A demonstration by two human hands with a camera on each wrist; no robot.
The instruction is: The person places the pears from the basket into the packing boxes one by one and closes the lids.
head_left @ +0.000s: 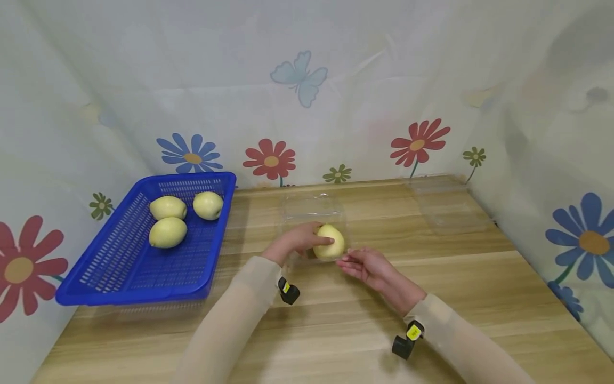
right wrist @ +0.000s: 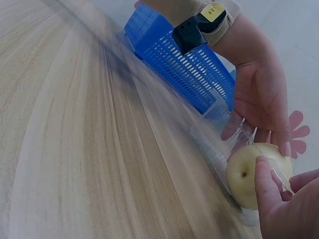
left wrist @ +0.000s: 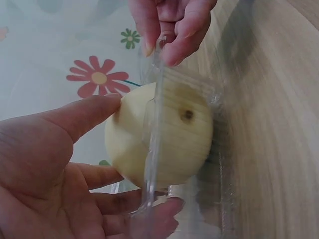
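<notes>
A pale yellow pear [head_left: 332, 244] sits partly inside a clear plastic box [head_left: 312, 208] with its lid side raised toward the back. My left hand [head_left: 303, 238] grips the pear from the left, thumb on top and fingers below, as the left wrist view shows. The pear's dark-spotted end [left wrist: 187, 116] faces the near wall of the box. At the box's near right corner, my right hand [head_left: 371, 268] pinches the thin plastic rim [left wrist: 155, 114] between thumb and fingers. In the right wrist view the right thumb [right wrist: 264, 181] overlaps the pear.
On the left stands a blue plastic basket [head_left: 221, 234] holding three more pears [head_left: 168, 232]. Another clear plastic container [head_left: 451, 205] lies at the back right of the wooden table [head_left: 431, 298]. A flower-printed cloth [head_left: 355, 128] hangs behind the table.
</notes>
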